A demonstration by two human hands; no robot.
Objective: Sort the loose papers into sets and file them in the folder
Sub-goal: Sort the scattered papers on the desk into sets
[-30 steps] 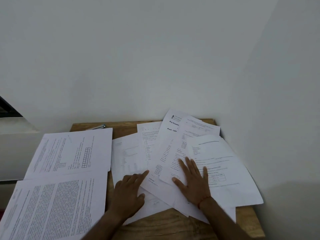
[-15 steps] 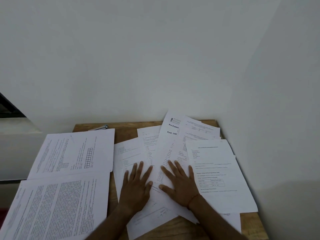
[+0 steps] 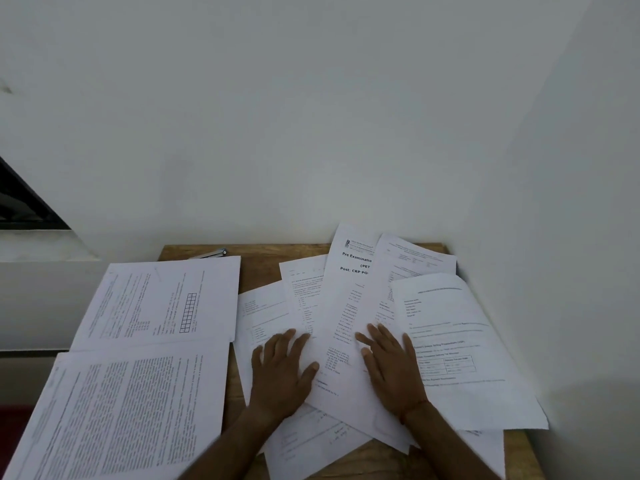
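Sheets of white printed paper cover most of your wooden tabletop (image 3: pixel 259 271), which sits in a corner of pale walls. At far left lies a sheet of dense text (image 3: pixel 121 410), its print turned sideways to you. Just behind it is a sheet with a small grid (image 3: pixel 162 299), also sideways, long axis running left to right. A silver pen (image 3: pixel 212 253) peeks out behind that sheet.

To the right, the loose papers (image 3: pixel 304 296) are fanned out and overlapping, long axes pointing away from you toward the wall. Your left hand (image 3: pixel 280 372) rests flat on them, palm down, fingers straight and spread, gripping nothing. The middle sheet (image 3: pixel 349 299) reads "Pre Examinatio", "(PET" and "Post: CRP PO" before another page covers it; the other print is too small to read. Your right hand (image 3: pixel 391 368) lies flat likewise, fingers straight, a red thread (image 3: pixel 414 408) at its wrist. Rightmost, the top sheet (image 3: pixel 457 317) carries a small table and reaches the tabletop's right edge.
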